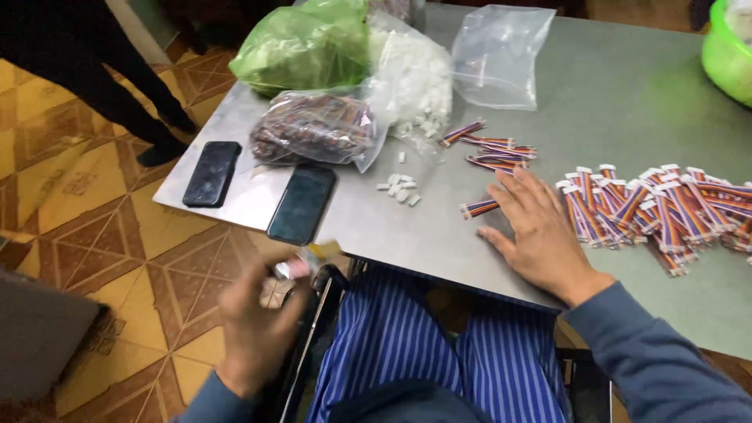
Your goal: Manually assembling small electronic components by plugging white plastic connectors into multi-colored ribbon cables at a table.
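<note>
My left hand pinches a small connector below the table; my right hand lies open, steadying loose wires.

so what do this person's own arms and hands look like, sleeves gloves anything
Both hands are bare: no gloves, and no rings or watch that can be made out. The right hand comes out of a long slate-blue sleeve of soft fabric, ending at the wrist. The left hand is motion-blurred; the same blue sleeve shows at its wrist.

Bare table beyond cable pile
</note>
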